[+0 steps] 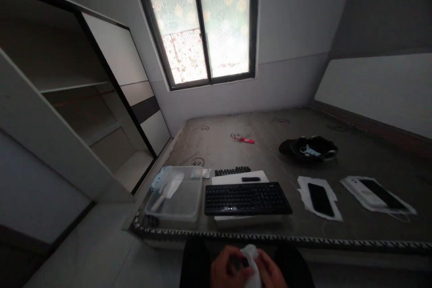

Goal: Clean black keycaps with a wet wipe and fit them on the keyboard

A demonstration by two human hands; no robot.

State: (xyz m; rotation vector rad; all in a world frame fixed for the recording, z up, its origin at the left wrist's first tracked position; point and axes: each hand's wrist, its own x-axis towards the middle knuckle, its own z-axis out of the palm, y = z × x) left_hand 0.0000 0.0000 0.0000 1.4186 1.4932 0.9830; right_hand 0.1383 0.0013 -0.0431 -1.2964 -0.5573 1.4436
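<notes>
Low at the front edge of the bed, my two hands are close together. My left hand [230, 267] is closed, pinching a small black piece [245, 261] that looks like a keycap. My right hand [270, 271] is closed on a crumpled white wipe [251, 252], which presses against the black piece. Just beyond them lies a black keyboard [248, 199], resting on a white sheet or flat box [232, 180]. Behind the keyboard are rows of loose black keycaps [232, 171] and one long black key [251, 179].
Left of the keyboard, a clear plastic box [199, 198] holds a white brush-like item and a blue-white packet. To the right are two phones [320, 200] [381, 193] on white wipes, and a dark cap [308, 148] with a mask inside. A red item [245, 139] lies farther back.
</notes>
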